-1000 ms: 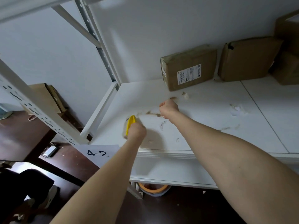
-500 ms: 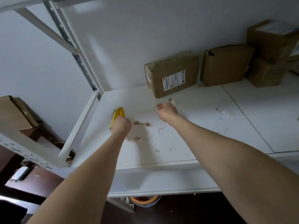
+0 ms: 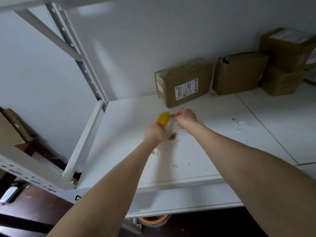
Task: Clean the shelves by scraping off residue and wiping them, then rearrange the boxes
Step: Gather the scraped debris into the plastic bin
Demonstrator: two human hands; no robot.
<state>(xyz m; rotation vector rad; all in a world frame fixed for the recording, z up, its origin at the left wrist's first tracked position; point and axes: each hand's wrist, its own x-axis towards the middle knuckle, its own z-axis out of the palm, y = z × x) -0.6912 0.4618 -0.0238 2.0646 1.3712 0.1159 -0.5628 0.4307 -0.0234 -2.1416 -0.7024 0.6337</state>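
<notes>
Right now I have my left hand [image 3: 154, 133] wrapped tight around the yellow scraper [image 3: 163, 119], its blade end pointing toward the back of the white shelf [image 3: 213, 156]. My right hand [image 3: 186, 118] sits just beside it, fingers curled shut; whether they pinch anything I cannot tell. Brown residue [image 3: 172, 136] smears the shelf between my wrists, with paler scraps [image 3: 242, 123] farther right. A labelled box [image 3: 183, 82] stands at the back wall, more boxes [image 3: 239, 72] beside it.
</notes>
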